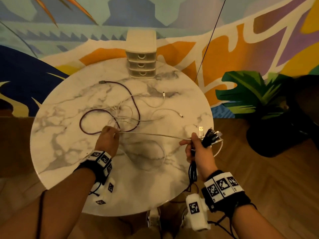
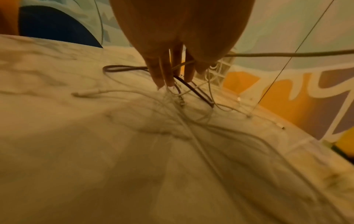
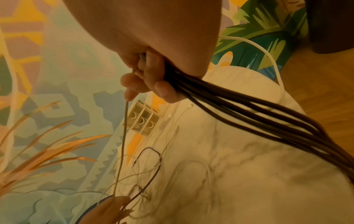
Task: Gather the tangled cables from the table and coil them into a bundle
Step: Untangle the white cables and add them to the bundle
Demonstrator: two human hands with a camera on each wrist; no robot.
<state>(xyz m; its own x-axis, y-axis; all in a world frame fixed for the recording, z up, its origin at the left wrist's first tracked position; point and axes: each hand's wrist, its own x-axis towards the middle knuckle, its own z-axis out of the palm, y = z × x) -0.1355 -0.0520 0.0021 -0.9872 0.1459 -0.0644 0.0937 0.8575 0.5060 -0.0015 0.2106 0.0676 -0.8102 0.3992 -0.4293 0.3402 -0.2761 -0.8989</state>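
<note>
Gripping coiled black cables [image 1: 193, 171] at four o'clock, your right hand [image 1: 198, 152] stretches a white cable [image 1: 151, 134] to your left hand [image 1: 107, 138], fingers pinching it beside the tangled purple-and-white cables [image 1: 120, 114] at centre of the round marble table [image 1: 69, 152].

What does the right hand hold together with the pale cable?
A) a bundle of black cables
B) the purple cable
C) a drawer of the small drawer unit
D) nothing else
A: the right hand grips a bundle of black cables along with the pale cable, which is stretched across to the left hand.
</note>
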